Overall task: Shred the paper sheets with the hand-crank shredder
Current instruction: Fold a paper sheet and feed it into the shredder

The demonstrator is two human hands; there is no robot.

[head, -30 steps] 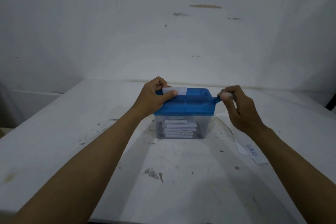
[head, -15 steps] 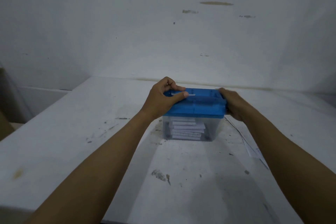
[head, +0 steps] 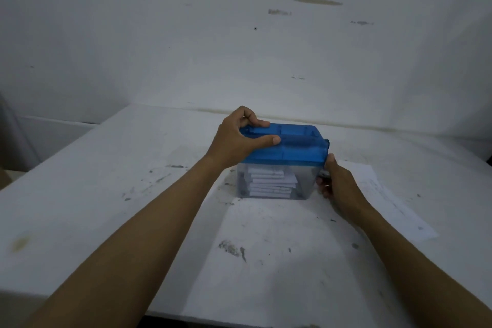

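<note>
No text, label, brand, number or sign could be read anywhere in the view. The flat white paper sheet (head: pixel 383 192) lying on the scuffed white surface (head: pixel 106 194) carried faint grey lines of print, but they were too small and blurred to make out. The translucent blue plastic lid of the hand-crank shredder (head: pixel 292 146) showed no legible marking, and the white paper strips (head: pixel 269 184) in its clear bin showed none either.
</note>
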